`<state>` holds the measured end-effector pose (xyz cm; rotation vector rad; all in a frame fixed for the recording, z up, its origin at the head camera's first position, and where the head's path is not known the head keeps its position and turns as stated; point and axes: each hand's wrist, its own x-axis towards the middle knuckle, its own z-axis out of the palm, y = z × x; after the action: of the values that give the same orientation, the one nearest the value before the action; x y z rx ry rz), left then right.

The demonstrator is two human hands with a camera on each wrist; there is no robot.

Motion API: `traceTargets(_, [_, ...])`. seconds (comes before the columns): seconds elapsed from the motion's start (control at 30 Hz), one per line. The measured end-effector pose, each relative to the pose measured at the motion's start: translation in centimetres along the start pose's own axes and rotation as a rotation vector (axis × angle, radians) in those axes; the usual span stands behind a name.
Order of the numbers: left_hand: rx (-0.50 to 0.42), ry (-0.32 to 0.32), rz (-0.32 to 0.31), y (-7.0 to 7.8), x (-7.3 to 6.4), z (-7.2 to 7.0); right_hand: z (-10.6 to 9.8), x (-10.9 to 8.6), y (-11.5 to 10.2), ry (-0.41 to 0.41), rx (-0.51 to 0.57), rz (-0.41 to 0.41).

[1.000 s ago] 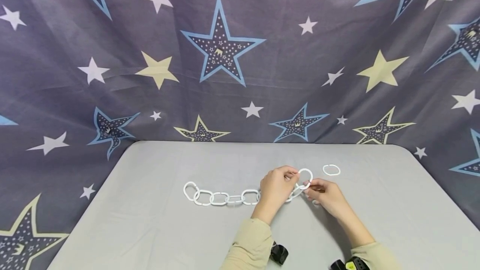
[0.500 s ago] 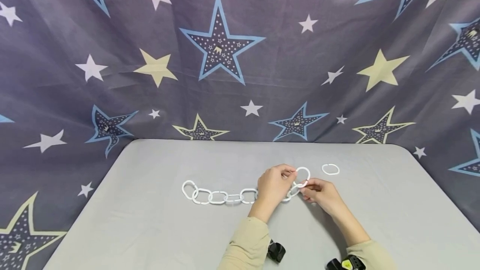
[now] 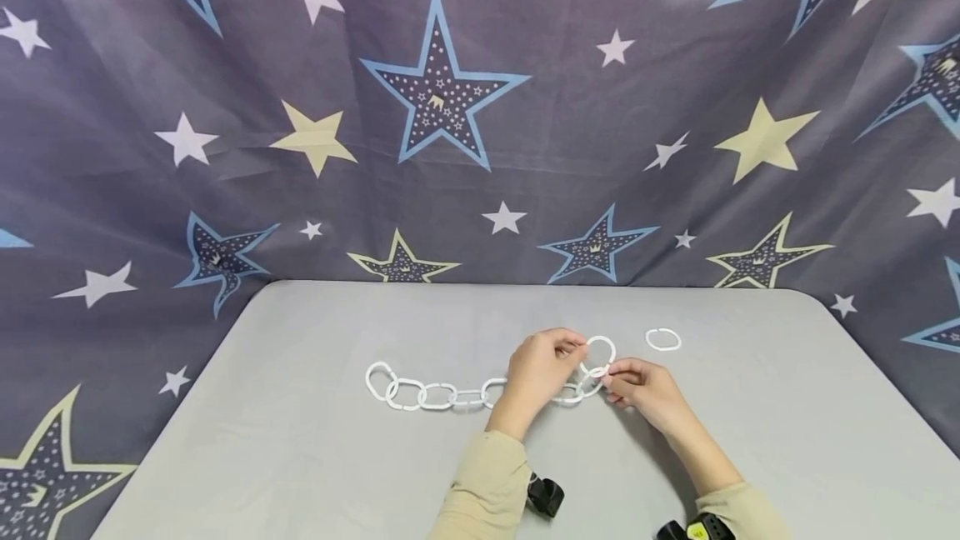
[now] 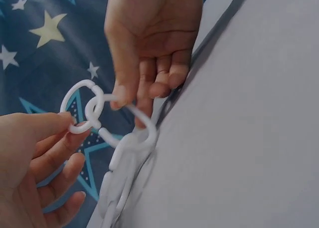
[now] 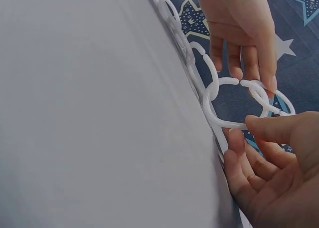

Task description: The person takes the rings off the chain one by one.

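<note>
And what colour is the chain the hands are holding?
The chain is white; the head view shows it best.

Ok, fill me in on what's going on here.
Someone is holding up one end of a white chain made of open links. The left hand pinches the end link, and the right hand pinches the next link, with the two looped together. The rest of the chain trails left across the grey table; one loose link lies apart, beyond the right hand.

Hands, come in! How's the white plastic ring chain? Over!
Left hand pinches white plastic end ring. Right hand pinches next linked ring. Chain trails left on grey table. Loose white oval ring apart, not blocking.
</note>
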<state>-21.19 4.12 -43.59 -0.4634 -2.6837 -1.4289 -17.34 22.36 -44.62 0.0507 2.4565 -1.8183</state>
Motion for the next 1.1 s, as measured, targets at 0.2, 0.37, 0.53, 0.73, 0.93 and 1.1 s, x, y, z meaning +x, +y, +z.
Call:
traceTargets(0.2, [-0.022,-0.075,-0.006,-0.6,-0.1,-0.7,-0.1,-0.3,0.2,0.005,-0.005,0.014])
traceTargets(0.37, [-0.042,-0.120,-0.001,-1.2,-0.1,-1.3,0.0,-0.3,0.3,0.015,0.017,0.029])
traceTargets(0.53, [-0.068,-0.144,0.004,-1.5,-0.1,-1.7,-0.1,-0.2,0.4,0.000,0.036,0.013])
traceTargets(0.73, [-0.099,-0.181,0.026,-1.8,0.0,-2.0,-0.2,-0.2,0.4,-0.001,0.050,0.031])
traceTargets(0.93, [-0.117,-0.179,0.053,-1.9,0.2,-2.1,-0.2,0.0,0.3,0.001,0.038,0.031])
traceTargets(1.1, [-0.128,-0.189,0.057,-1.8,0.0,-2.2,-0.1,-0.2,0.1,0.006,0.034,0.026])
